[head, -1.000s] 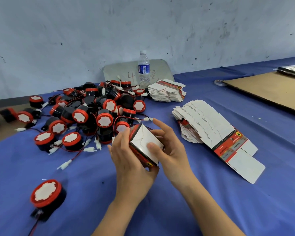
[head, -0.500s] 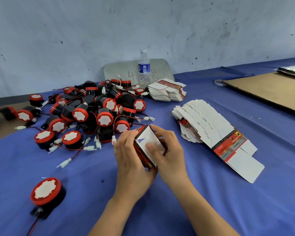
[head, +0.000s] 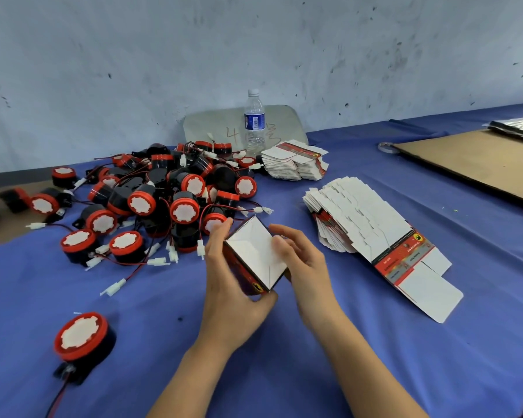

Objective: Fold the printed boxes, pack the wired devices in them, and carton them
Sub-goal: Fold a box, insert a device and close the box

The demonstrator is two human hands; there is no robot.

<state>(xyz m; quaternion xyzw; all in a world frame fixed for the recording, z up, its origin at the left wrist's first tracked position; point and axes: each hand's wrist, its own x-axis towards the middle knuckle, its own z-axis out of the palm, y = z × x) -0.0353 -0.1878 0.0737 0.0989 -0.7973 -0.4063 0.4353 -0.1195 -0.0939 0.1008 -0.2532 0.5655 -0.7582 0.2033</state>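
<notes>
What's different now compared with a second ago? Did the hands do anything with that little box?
The right hand slid its thumb from the middle of the white end of the printed box to its right edge; the flap, gaping half a second ago, now lies shut. The left hand still grips the box. The wired devices, flat box stack and water bottle stayed put.

Water bottle, grey board behind it, blue tablecloth, scuffed wall

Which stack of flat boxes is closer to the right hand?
The fanned stack just right of the right hand, white sides up. The other stack lies farther back, beside the water bottle.
</notes>
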